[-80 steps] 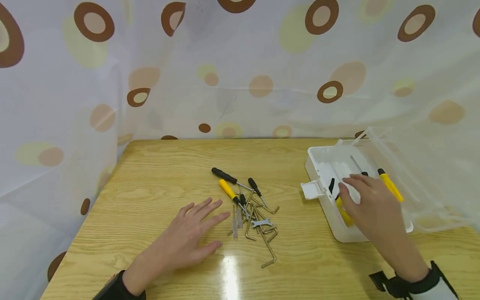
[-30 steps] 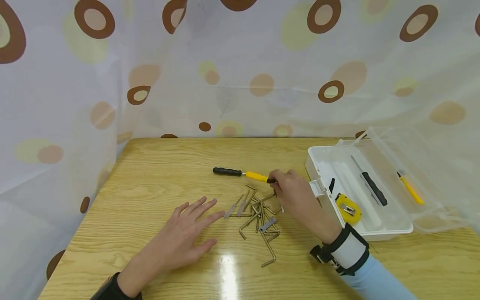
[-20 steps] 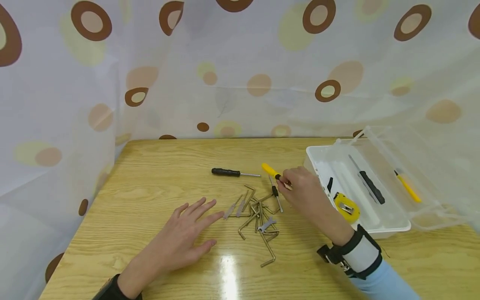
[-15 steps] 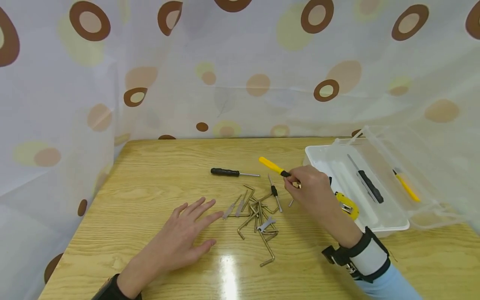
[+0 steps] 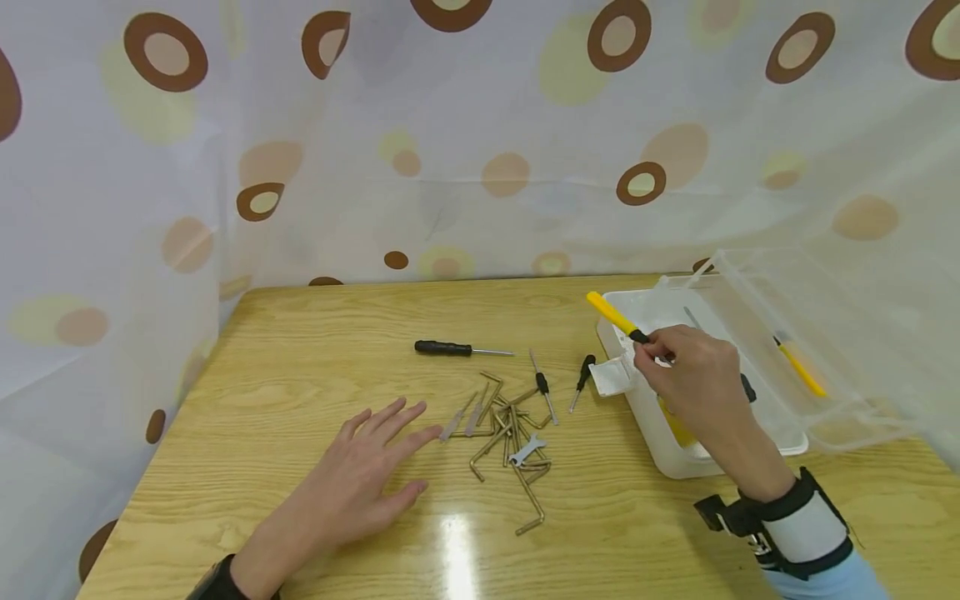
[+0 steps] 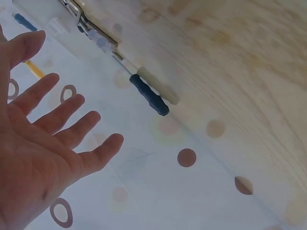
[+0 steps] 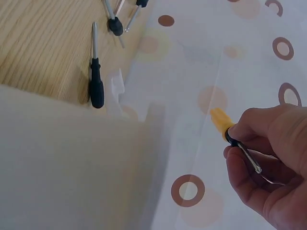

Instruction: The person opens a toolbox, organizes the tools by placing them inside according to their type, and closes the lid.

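Observation:
Over the left side of the white toolbox (image 5: 660, 442), my right hand (image 5: 701, 379) pinches a yellow-handled screwdriver (image 5: 615, 315) near its black collar. The right wrist view shows its metal shaft (image 7: 249, 158) running back under the fingers. My left hand (image 5: 352, 483) has its fingers spread beside a pile of brass-coloured hex keys (image 5: 529, 493) and holds nothing; its palm fills the left of the left wrist view. A small open-end wrench (image 5: 528, 450) lies on the pile. The right hand partly hides a yellow tape measure (image 5: 677, 425) and a black-handled tool (image 5: 747, 387) inside the box.
Behind the pile lies a black screwdriver (image 5: 444, 348). Two smaller black ones, a thin-shafted one (image 5: 542, 382) and a short one (image 5: 586, 372), lie nearer the box. Its clear lid (image 5: 885, 433) leans open to the right, with a yellow-handled tool (image 5: 802, 368) showing through.
My right hand came from the box to the pile, took the yellow screwdriver and carried it right, back over the box. A small black screwdriver now lies beside the latch. The left hand barely moved.

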Motion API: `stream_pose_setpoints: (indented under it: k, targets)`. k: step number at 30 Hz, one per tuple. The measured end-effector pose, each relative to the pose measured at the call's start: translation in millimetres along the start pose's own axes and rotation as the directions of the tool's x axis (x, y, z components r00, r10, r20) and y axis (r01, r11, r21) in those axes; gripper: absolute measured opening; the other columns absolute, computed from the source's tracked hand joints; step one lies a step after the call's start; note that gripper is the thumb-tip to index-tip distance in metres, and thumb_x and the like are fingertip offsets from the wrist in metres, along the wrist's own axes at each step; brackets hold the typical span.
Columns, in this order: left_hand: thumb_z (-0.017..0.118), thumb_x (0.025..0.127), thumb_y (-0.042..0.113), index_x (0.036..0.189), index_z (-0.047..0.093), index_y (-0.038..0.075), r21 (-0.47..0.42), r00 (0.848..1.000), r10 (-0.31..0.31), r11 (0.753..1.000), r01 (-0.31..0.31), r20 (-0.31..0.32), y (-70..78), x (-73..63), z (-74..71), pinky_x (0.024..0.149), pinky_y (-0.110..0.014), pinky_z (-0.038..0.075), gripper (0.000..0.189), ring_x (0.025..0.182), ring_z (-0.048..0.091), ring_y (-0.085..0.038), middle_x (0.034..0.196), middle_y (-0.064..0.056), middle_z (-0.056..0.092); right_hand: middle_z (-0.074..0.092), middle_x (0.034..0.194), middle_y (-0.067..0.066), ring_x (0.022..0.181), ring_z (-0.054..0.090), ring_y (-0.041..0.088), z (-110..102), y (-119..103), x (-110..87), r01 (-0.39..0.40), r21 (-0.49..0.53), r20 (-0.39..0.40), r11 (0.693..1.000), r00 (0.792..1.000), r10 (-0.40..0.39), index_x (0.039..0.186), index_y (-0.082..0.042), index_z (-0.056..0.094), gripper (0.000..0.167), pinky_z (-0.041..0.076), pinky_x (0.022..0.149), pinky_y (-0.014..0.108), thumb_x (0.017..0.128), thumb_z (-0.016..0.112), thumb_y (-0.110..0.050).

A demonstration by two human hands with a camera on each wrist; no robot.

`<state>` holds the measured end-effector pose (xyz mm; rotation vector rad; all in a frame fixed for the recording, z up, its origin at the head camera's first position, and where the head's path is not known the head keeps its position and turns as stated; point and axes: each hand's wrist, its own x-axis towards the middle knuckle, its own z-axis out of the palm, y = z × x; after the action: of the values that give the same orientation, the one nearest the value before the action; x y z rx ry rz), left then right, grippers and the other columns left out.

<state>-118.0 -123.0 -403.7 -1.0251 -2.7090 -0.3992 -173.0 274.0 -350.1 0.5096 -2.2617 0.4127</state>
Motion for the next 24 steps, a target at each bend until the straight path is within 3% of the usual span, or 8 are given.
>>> stream_pose_setpoints:
  k: [5,13,24]
  targets:
    - [0.076,0.09,0.036,0.144,0.059,0.025,-0.008,0.999,0.026,1.0,-0.026,-0.025,0.6,2.0,0.4,0.106,-0.061,0.047,0.058,0.143,0.05,-0.035,0.156,-0.007,0.051,0.071,0.066,0.015,0.045,0.053,0.018,-12,19,-10.9,-0.069,-0.068,-0.005,0.995,0.998,0.069,0.074,0.005,0.074,0.009,0.03,0.044,0.018,0.072,0.083,0.004]
    - [0.077,0.089,0.037,0.145,0.059,0.025,0.002,0.994,0.087,0.996,-0.087,-0.059,5.4,5.2,2.5,0.104,-0.059,0.049,0.059,0.142,0.052,-0.033,0.153,-0.007,0.054,0.067,0.058,0.018,0.042,0.053,0.022,-30,51,-29.3,-0.182,-0.131,-0.055,0.975,0.983,0.176,0.067,0.007,0.071,0.011,0.031,0.045,0.019,0.074,0.079,0.003]
    - [0.075,0.091,0.037,0.146,0.057,0.027,-0.01,0.994,0.105,0.994,-0.105,-0.032,10.9,10.8,5.7,0.105,-0.059,0.048,0.059,0.142,0.052,-0.032,0.155,-0.006,0.053,0.064,0.055,0.02,0.041,0.048,0.018,-41,64,-40.6,-0.303,-0.155,0.046,0.94,0.948,0.314,0.066,0.009,0.069,0.015,0.029,0.044,0.025,0.076,0.079,0.004]
